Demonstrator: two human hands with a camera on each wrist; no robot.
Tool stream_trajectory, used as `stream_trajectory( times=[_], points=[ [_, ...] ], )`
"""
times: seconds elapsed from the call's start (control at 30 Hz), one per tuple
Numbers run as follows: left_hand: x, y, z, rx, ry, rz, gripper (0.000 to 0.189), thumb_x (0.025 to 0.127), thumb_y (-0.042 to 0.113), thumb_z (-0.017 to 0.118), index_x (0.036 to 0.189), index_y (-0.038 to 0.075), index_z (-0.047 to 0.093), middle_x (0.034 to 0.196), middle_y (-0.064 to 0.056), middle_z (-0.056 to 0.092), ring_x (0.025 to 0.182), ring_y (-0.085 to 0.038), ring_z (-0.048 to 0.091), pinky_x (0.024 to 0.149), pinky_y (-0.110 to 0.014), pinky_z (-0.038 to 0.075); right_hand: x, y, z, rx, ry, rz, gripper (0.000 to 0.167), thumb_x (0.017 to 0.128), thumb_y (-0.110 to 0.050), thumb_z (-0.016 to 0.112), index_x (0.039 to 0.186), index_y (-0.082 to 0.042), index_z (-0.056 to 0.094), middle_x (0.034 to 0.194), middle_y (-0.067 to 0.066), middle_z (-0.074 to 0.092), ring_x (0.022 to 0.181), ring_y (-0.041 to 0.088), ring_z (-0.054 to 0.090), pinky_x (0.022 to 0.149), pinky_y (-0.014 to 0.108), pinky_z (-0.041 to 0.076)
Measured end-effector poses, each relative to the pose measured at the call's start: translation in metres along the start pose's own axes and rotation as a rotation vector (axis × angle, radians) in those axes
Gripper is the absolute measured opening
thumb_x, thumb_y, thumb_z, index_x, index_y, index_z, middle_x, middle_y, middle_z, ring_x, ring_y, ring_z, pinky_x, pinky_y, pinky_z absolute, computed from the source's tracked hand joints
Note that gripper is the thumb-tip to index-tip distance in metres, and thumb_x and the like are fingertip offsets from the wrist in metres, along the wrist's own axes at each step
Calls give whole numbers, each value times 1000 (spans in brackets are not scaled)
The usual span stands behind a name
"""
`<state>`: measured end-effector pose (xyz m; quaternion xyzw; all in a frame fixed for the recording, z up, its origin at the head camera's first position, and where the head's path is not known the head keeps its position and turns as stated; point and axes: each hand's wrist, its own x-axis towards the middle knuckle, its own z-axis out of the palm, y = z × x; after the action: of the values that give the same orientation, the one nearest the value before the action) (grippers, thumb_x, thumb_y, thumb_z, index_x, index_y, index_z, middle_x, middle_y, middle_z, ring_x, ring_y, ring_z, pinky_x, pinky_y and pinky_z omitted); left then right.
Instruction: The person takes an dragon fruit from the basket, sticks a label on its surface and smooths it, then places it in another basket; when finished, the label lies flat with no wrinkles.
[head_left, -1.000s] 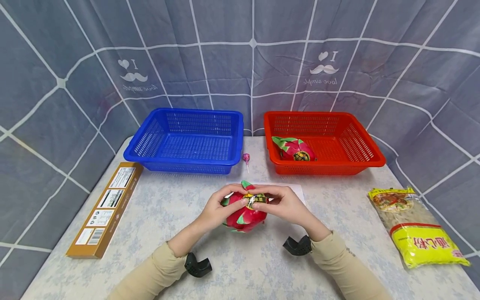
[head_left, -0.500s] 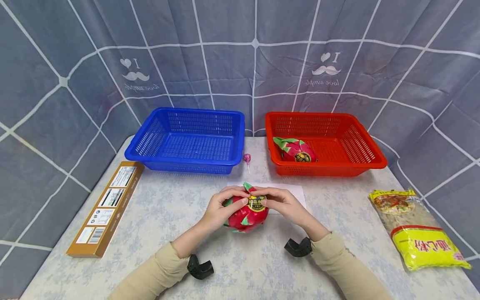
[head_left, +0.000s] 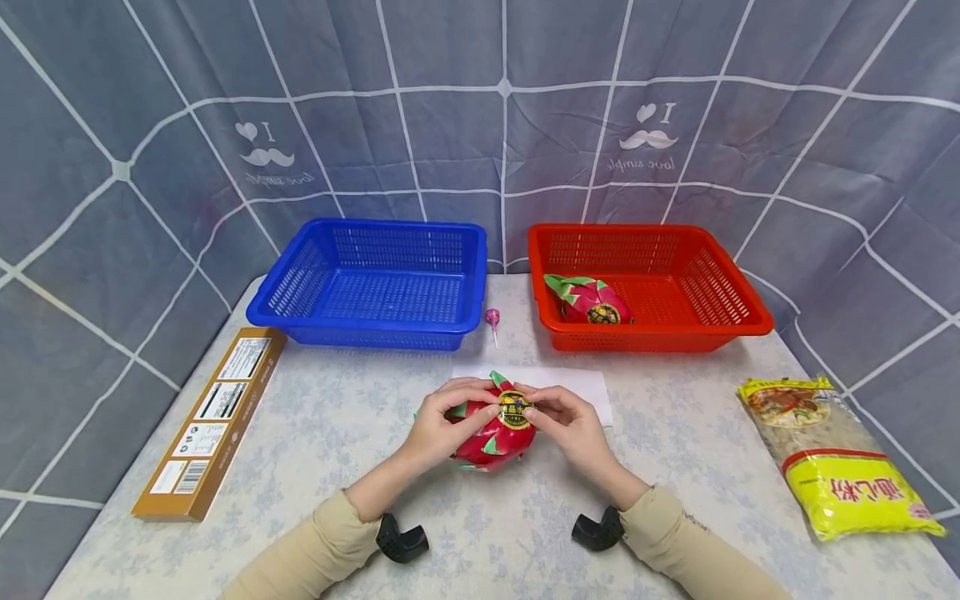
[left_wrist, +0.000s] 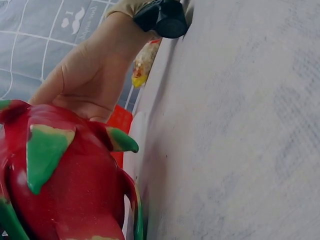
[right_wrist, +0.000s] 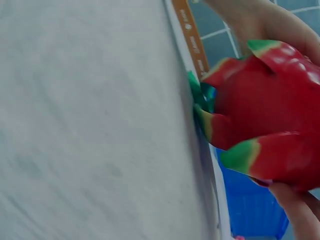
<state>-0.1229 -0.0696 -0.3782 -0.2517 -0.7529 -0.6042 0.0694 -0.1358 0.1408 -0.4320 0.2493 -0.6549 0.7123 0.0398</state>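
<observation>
Between both hands is a red dragon fruit (head_left: 483, 446) with green-tipped scales, low over the table. A round black-and-gold sticker (head_left: 514, 411) sits on its upper side. My left hand (head_left: 438, 425) grips the fruit from the left, thumb reaching the sticker's left edge. From the right, my right hand (head_left: 573, 425) holds it with thumb and fingers at the sticker's right edge. In the left wrist view the dragon fruit (left_wrist: 75, 175) fills the lower left, the right hand (left_wrist: 95, 70) behind it. The right wrist view shows the dragon fruit (right_wrist: 270, 110) close up.
A white paper sheet (head_left: 592, 390) lies behind the hands. A blue basket (head_left: 367, 325) stands back left, a red basket (head_left: 652, 340) holding another dragon fruit (head_left: 588, 300) back right. Between them lies a lollipop (head_left: 492, 318). A long brown box (head_left: 213, 425) is left, a yellow food bag (head_left: 832, 458) right.
The sticker, bent up between the fingers a second ago, now lies flatter on the dragon fruit. The fruit has turned slightly, and my right hand has shifted a little to the right.
</observation>
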Motion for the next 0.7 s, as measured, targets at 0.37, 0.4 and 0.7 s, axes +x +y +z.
stream_trajectory(
  times=[0.37, 0.4, 0.7],
  points=[
    [0, 3, 3, 21, 42, 3, 15, 77, -4, 72, 92, -7, 70, 111, -24, 63, 110, -37, 53, 97, -41, 42, -5, -3, 16, -87, 152, -76, 20, 87, 8, 59, 106, 13, 62, 119, 28, 57, 114, 15, 57, 87, 27, 48],
    [0, 4, 3, 23, 48, -15, 13, 79, -4, 70, 92, -7, 70, 111, -23, 63, 110, -36, 54, 97, -41, 42, -5, -3, 17, -92, 151, -72, 21, 88, 8, 58, 108, 13, 62, 120, 27, 57, 115, 14, 56, 86, 28, 48],
    [0, -9, 5, 114, 36, 55, 18, 83, 1, 67, 100, -1, 71, 109, -16, 65, 110, -33, 53, 93, -45, 43, -3, -35, 22, -257, 25, -61, 31, 86, 13, 58, 116, 12, 58, 124, 28, 54, 112, 14, 56, 80, 26, 52]
  ],
)
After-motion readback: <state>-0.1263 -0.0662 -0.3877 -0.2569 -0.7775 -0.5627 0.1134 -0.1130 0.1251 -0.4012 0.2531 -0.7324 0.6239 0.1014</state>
